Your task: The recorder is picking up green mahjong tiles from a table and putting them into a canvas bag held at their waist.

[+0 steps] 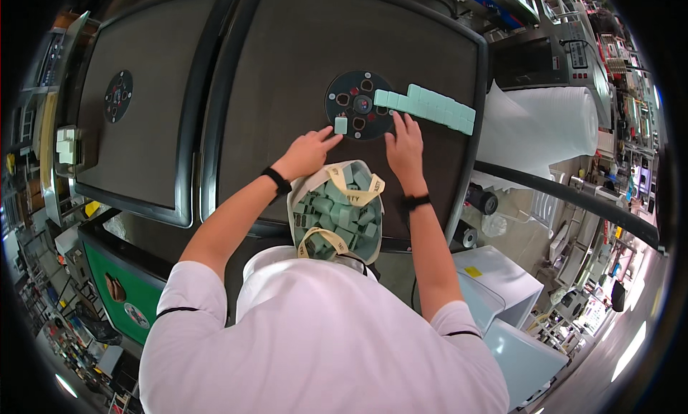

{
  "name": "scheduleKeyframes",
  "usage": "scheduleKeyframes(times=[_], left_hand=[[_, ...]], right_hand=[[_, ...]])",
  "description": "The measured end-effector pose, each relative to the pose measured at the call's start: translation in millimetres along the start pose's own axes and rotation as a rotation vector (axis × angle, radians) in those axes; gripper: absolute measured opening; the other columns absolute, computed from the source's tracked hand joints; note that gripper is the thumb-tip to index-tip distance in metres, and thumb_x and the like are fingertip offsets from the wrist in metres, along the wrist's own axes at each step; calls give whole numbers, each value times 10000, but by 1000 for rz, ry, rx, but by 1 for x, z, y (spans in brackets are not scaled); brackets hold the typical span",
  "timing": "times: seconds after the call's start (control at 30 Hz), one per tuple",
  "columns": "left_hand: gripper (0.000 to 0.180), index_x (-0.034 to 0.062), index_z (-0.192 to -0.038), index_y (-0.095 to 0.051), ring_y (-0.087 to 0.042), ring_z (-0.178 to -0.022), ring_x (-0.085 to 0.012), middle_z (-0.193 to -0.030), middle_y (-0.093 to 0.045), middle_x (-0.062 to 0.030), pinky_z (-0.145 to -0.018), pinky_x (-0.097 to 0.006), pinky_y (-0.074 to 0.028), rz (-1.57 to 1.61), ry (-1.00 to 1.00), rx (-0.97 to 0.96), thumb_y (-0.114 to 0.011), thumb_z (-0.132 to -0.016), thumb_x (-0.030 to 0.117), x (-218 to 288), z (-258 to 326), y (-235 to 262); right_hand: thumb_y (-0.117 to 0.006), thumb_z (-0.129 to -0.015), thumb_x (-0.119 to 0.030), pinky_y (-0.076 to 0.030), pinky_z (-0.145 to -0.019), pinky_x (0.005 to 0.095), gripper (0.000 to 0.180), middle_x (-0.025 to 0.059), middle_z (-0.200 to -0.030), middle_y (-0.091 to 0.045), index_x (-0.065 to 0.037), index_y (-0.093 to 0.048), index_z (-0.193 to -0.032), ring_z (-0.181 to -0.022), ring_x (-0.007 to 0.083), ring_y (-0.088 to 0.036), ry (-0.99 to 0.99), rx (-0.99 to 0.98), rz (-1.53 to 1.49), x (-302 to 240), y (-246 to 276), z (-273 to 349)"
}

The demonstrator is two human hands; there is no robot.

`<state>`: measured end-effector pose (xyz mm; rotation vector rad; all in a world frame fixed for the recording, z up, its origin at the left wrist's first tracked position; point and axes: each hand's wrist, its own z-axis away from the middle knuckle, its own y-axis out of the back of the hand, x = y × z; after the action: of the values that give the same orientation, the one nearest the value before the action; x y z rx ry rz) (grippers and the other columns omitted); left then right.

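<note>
Left hand (309,151) spread by single tile (341,125) — right hand (404,143) spread, touching tile row (426,107).

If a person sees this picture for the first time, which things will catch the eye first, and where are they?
First comes the row of pale green rectangular tiles on the dark square tabletop, right of its round black centre panel. Next, the open white cloth bag full of the same green tiles stands at the table's near edge, between the person's forearms. The left hand reaches toward a single green tile on the panel, while the right hand lies flat near the row.
</note>
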<state>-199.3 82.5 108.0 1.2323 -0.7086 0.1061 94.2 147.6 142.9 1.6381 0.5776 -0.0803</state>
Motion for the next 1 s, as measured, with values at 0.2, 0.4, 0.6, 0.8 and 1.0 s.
scheduleKeyframes(times=[0.2, 0.4, 0.6, 0.8, 1.0], left_hand=[[707, 176, -1637, -511, -419, -1570, -384, -1732, -415, -160, -1228, -632, -400, -411, -59, -46, -713, -961, 201, -27, -52, -33], [717, 122, -1592, -529, -466, -1533, -388, -1712, -436, -179, -1220, -586, -423, -330, -59, 67, -718, -901, 87, -28, -121, -21], [615, 54, -1482, -578, -660, -1271, -434, -1636, -494, -265, -1033, -497, -570, -45, -87, 127, -712, -884, 11, -37, -160, -37], [627, 46, -1446, -583, -681, -1176, -458, -1416, -580, -255, -970, -501, -596, 96, 38, 231, -803, -859, 43, -22, -114, -40], [655, 71, -1408, -621, -715, -1058, -397, -1259, -619, -173, -892, -479, -609, -14, 119, 64, -909, -825, 147, -24, -64, -34]], right_hand=[[-782, -948, -489, -250, -1153, 885, 821, 190, -1750, -338, -285, -467, -1679, -1533, 639, -320, -28, -230, 338, 49, -74, -44], [-774, -943, -471, -245, -1163, 875, 841, 174, -1791, -298, -298, -440, -1695, -1542, 643, -309, -7, -290, 304, 76, -95, -49], [-799, -891, -284, -310, -1219, 771, 821, 267, -1739, -340, -243, -506, -1657, -1508, 685, -321, 16, -208, 144, 48, -107, -41], [-749, -903, -173, -342, -1219, 741, 740, 265, -1706, -381, -224, -552, -1614, -1495, 683, -334, 43, -229, 75, 8, -109, 1], [-798, -885, -160, -500, -1055, 537, 656, 178, -1597, -512, -224, -634, -1517, -1365, 397, -545, 102, -109, 73, -14, -107, 23]])
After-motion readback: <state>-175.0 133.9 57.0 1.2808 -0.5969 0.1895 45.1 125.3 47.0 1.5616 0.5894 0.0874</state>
